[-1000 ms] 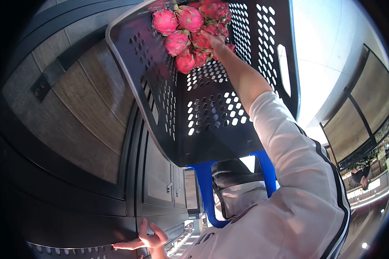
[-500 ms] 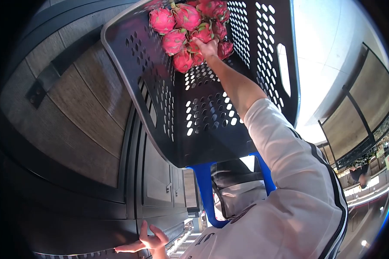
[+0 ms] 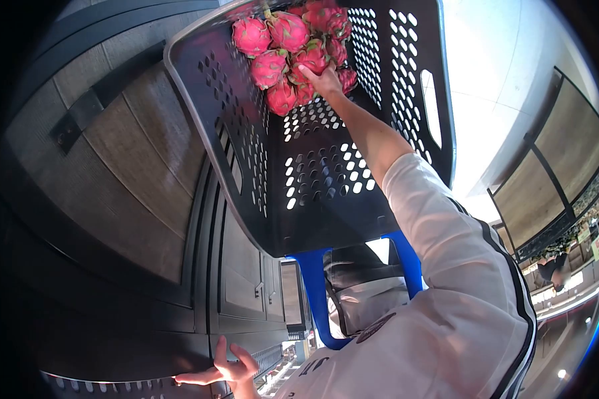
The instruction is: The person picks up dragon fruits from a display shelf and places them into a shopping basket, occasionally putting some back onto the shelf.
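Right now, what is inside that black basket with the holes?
Pink dragon fruits piled at one end of the basket, the right hand on them. Whatever lies under the pile and hand is covered.

head view | camera is worn on the head and aimed forward and down | black perforated basket (image 3: 326, 173) is framed at close range, upper centre | one view only

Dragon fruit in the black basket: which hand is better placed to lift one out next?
Right. The right hand lies on the dragon fruit pile inside the black basket, though its grip is unclear. The left hand rests open, well away from the fruit.
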